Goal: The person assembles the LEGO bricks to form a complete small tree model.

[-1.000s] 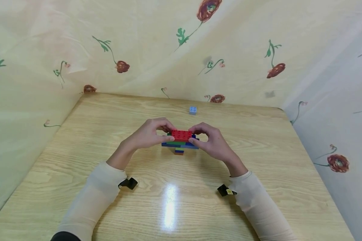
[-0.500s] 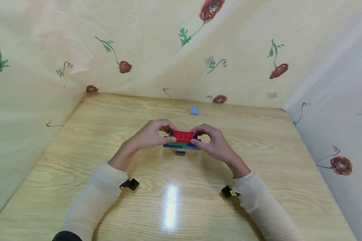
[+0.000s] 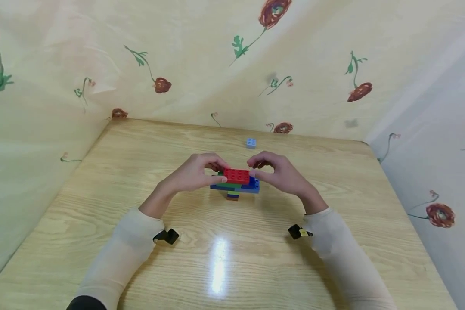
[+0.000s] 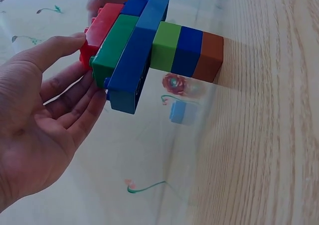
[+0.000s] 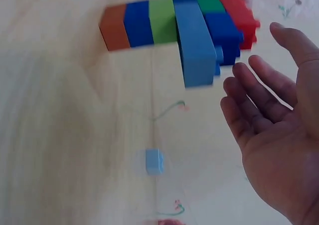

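Note:
A red toy building brick (image 3: 236,175) lies on top of a T-shaped stack standing on the table. Below it are a green brick (image 4: 117,45) and a dark blue brick (image 5: 222,30), then a wide layer of blue bricks (image 4: 130,60). The narrow stem runs lime green (image 4: 166,46), dark blue (image 4: 188,50) and orange-brown (image 4: 210,57) down to the tabletop. My left hand (image 3: 191,174) pinches the red brick's left end between thumb and fingers. Just off the right end, my right hand (image 3: 283,174) holds nothing, its thumb and fingers apart and loosely bent.
A small light blue brick (image 3: 251,143) sits alone behind the stack, near the back edge of the wooden table (image 3: 178,267). Flower-patterned sheeting (image 3: 201,64) rises behind the table and along both sides.
My right hand has let go of the red brick's right end and drawn slightly up and to the right. The left hand keeps its pinch; the stack stands as before.

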Motion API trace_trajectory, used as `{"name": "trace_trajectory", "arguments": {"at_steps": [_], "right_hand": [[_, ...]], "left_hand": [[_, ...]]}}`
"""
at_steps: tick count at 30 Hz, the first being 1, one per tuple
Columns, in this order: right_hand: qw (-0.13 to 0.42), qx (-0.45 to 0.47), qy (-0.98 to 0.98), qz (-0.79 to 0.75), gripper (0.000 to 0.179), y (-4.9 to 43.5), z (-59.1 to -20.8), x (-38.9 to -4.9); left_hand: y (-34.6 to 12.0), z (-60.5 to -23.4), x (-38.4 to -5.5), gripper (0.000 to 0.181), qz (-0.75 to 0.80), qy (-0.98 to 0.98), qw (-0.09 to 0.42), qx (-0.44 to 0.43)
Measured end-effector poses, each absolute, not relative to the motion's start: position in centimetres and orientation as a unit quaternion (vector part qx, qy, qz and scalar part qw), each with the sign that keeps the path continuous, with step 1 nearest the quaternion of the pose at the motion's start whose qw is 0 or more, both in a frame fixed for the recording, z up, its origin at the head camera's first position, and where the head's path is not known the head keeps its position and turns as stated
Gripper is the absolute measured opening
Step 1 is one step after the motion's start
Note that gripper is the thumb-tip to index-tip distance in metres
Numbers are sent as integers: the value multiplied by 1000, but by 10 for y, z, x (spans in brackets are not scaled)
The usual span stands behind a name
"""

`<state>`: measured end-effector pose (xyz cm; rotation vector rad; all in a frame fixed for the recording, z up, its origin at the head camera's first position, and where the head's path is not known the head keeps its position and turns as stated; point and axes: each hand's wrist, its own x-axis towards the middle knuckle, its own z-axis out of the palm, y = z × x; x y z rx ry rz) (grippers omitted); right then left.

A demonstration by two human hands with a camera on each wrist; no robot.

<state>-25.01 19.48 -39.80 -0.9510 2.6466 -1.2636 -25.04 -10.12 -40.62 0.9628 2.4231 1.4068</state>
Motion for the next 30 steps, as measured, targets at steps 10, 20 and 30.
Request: {"name": "trace_trajectory", "arguments": {"at_steps": [10,20,30], "right_hand": [[17,-237,878,-416,25,208,-406,-309],[39,-150,911,-382,35,220,-413,-347],[67,-131,904,-401,40,216,-425,-377]], "left_hand": [[-99,-407,-250,28,483,809,99,319],[-98,-406,-248,31,479,813,104,313],[-98,-402,-247,29,475,816,99,314]]}}
